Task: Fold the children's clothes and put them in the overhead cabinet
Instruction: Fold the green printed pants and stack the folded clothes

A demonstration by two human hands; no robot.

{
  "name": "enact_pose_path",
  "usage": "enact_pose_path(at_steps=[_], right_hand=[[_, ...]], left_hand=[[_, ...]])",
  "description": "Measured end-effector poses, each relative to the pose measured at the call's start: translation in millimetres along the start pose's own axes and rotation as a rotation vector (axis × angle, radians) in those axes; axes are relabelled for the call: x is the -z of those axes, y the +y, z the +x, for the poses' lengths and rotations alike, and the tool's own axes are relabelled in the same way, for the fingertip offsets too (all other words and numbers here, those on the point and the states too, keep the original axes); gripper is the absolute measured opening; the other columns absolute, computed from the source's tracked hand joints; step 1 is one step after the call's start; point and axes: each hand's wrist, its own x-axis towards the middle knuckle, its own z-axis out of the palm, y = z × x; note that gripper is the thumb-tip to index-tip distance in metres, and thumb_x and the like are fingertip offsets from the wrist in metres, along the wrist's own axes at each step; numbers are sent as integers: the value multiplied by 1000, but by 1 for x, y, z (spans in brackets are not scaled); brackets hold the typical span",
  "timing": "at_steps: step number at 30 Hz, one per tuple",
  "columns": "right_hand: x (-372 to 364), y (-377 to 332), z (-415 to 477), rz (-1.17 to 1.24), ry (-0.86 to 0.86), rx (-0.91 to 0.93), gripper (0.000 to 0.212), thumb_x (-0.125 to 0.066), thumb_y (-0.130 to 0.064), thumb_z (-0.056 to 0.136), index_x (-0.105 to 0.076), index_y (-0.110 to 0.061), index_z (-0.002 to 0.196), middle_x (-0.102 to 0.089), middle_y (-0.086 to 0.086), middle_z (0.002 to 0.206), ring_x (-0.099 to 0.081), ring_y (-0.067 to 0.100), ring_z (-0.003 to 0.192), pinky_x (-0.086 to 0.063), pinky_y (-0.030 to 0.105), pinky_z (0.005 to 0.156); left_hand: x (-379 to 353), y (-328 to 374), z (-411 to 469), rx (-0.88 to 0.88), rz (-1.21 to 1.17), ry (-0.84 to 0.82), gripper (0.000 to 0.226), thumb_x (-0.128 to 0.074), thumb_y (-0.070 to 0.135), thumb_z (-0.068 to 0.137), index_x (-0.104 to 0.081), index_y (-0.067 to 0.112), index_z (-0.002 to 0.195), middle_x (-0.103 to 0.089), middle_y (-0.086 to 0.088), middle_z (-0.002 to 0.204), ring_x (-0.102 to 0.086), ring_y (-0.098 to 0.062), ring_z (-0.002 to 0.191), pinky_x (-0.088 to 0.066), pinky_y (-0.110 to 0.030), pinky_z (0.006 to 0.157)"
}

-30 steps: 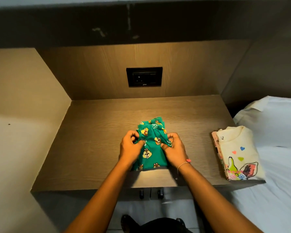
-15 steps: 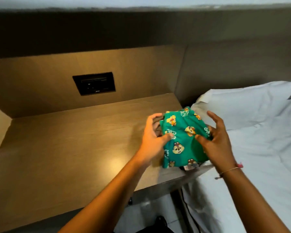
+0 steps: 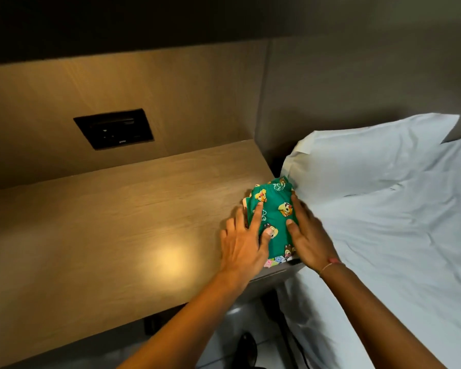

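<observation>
A folded green children's garment with cartoon chipmunks (image 3: pixel 273 214) lies at the right end of the wooden table (image 3: pixel 117 222), on top of the folded cream shirt (image 3: pixel 276 260), of which only a colourful strip shows at the front. My left hand (image 3: pixel 244 241) lies flat with spread fingers on the garment's left side. My right hand (image 3: pixel 308 235) rests flat along its right edge. Neither hand grips the cloth.
A bed with a white sheet (image 3: pixel 399 249) and a pillow (image 3: pixel 370 153) sits directly right of the table. A black socket panel (image 3: pixel 114 128) is set in the wooden back wall. The floor and a dark shoe (image 3: pixel 248 347) show below the table's edge.
The green garment was carried from the table's middle to the right and set down on the cream shirt. Both hands went from gripping it to lying flat on it.
</observation>
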Motion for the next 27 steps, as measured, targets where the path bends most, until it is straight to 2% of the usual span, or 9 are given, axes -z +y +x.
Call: enact_pose_path(at_steps=[4, 8, 11, 14, 17, 20, 22, 25, 27], right_hand=[[-6, 4, 3, -96, -69, 1, 54, -27, -38, 102, -10, -30, 153, -44, 5, 147, -46, 29, 120, -45, 47, 98], [0, 6, 3, 7, -21, -47, 57, -30, -45, 100, -6, -39, 151, -42, 7, 144, -51, 27, 122, -51, 46, 94], [-6, 1, 2, 56, -14, -144, 56, -28, -48, 99, -1, -47, 148, -51, 12, 134, -58, 30, 112, -53, 44, 88], [-18, -7, 4, 1, -27, -188, 58, -26, -48, 99, 7, -49, 146, -48, 19, 128, -59, 33, 102, -52, 41, 83], [-24, -11, 9, 51, -48, -201, 60, -24, -49, 99, 14, -50, 145, -47, 17, 126, -59, 31, 98, -54, 40, 80], [-26, -13, 11, 193, -61, -183, 60, -27, -46, 101, 11, -47, 147, -46, 12, 139, -57, 29, 114, -54, 44, 89], [-29, -18, 12, 342, -58, -150, 60, -31, -43, 101, 5, -45, 149, -38, 3, 150, -53, 23, 123, -54, 43, 92], [-39, -38, 6, 587, -58, -115, 59, -36, -38, 102, -3, -42, 151, -39, -3, 150, -55, 8, 114, -55, 33, 88], [-50, -58, 0, 690, -83, -99, 60, -38, -34, 102, -6, -42, 151, -39, 2, 149, -53, 14, 121, -49, 42, 100]], left_hand=[[-14, 0, 5, -9, 109, -57, 59, -16, 54, 97, -5, 36, 152, -23, -11, 158, -37, -29, 120, -35, -46, 95], [-14, -3, 4, 82, -34, -60, 64, -18, 57, 95, 0, 35, 152, -26, -8, 157, -37, -29, 119, -34, -46, 98], [-15, 3, 2, 127, -157, -28, 63, -24, 51, 97, -3, 31, 153, -36, -5, 152, -39, -25, 112, -35, -40, 98], [-17, 16, 6, 62, -240, -28, 60, -29, 37, 102, -4, 25, 154, -33, -7, 155, -41, -23, 120, -32, -36, 102], [-12, 17, 17, 114, -344, -24, 57, -31, 29, 103, -7, 23, 154, -32, -7, 157, -39, -25, 131, -29, -37, 109], [-8, 11, 20, 129, -453, -14, 55, -35, 25, 103, -13, 23, 154, -31, -4, 157, -36, -26, 136, -30, -41, 113], [-4, 7, 19, 127, -545, -6, 54, -37, 23, 103, -17, 24, 153, -32, -3, 157, -37, -26, 137, -35, -45, 113], [7, -8, 10, 192, -706, 3, 53, -39, 21, 103, -20, 28, 153, -32, -1, 156, -38, -26, 137, -41, -50, 108], [24, -24, -2, 202, -762, 54, 53, -39, 23, 103, -19, 31, 152, -35, -1, 154, -44, -25, 133, -45, -51, 104]])
